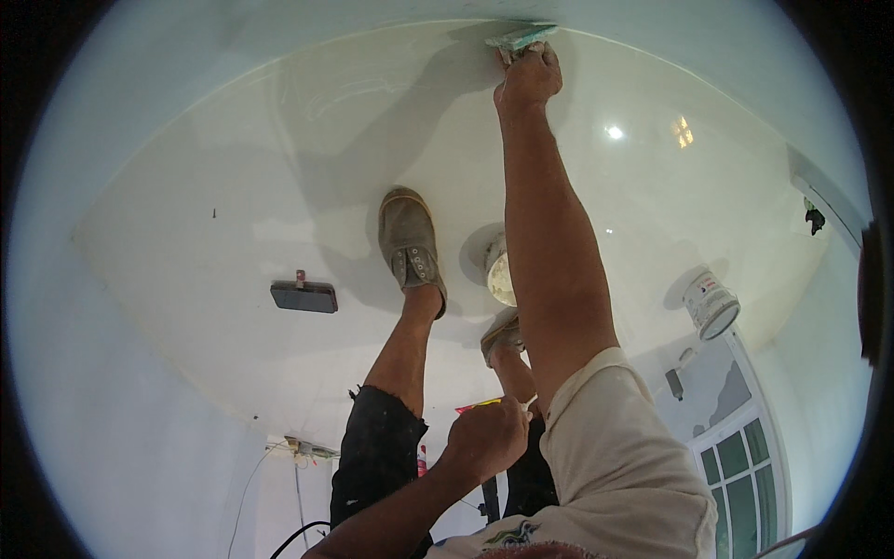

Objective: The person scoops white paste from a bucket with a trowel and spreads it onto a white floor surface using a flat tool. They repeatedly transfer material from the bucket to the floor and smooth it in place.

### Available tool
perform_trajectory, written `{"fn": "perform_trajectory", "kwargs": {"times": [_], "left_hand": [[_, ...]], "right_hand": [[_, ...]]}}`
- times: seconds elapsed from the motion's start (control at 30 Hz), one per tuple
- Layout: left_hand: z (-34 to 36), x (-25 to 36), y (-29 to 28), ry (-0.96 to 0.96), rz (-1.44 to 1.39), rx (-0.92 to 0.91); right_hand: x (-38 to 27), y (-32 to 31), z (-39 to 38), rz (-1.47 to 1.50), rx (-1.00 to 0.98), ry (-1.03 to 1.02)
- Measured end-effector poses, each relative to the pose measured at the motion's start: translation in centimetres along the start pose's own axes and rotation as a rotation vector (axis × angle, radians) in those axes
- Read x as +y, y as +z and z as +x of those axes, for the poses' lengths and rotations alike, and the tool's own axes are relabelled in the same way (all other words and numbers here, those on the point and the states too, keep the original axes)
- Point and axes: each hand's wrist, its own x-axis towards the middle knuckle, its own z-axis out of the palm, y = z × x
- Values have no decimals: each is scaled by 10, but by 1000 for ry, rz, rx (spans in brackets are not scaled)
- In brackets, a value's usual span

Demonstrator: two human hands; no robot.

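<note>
Your right hand (528,76), arm fully extended, has its fingers clenched on the handle of a trowel (521,36). The blade lies just beyond the knuckles, against the wall-floor corner, long axis running left-right along that corner. Your left hand (486,434), far nearer your body, is closed on a small tool; which tool cannot be told.

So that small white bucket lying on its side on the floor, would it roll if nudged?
Probably. The small white bucket is round and lies on its side on the glossy white tiled floor, so it might roll in a curve. It may be light; its open mouth looks mostly empty, though I cannot be sure.
</note>
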Motion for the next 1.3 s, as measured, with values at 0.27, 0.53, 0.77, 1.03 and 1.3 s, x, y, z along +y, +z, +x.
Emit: {"fn": "perform_trajectory", "kwargs": {"times": [0.27,0.53,0.77,1.03,1.3], "left_hand": [[-3,-2,10,144,14,22],[-7,-5,1,27,-139,-14],[-22,-51,102,92,-441,365],[-21,-50,117,55,-1227,322],[-29,-22,25,164,-459,215]], "right_hand": [[117,19,-18,-302,-193,-41],[43,26,-26,57,-47,41],[151,112,-120,202,-78,220],[161,81,-146,-13,-310,294],[100,99,-106,47,-11,191]]}}
